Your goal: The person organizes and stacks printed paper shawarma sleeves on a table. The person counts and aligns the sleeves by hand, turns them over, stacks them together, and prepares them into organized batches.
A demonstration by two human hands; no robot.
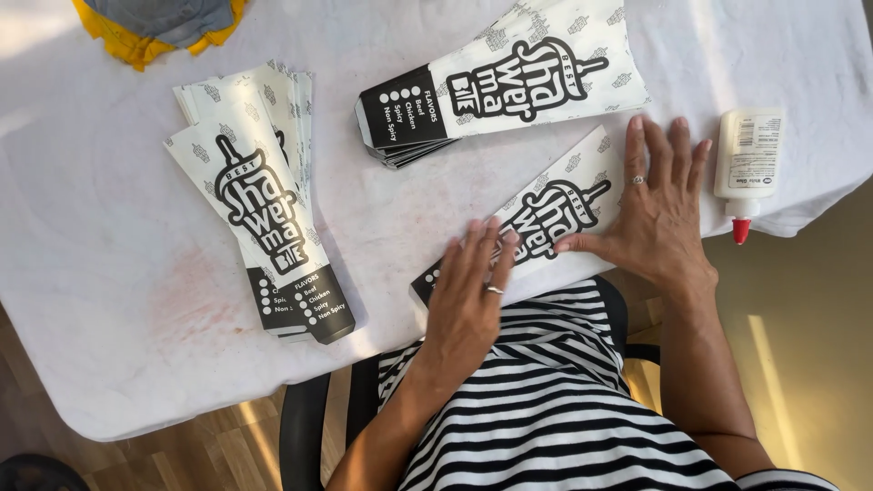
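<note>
Both hands, left hand (pixel 468 291) and right hand (pixel 659 214), lay flat and open, pressing one printed sleeve (pixel 555 214) at centre; stacks (pixel 264 227) upper left

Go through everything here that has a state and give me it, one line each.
Left hand: flat, pressing the paper sleeve.
Right hand: flat, fingers spread on it.
Paper sleeve: flat on the table.
Left stack: fanned out.
Top stack: neater.
Glue bottle: lying down, red cap on.
</note>
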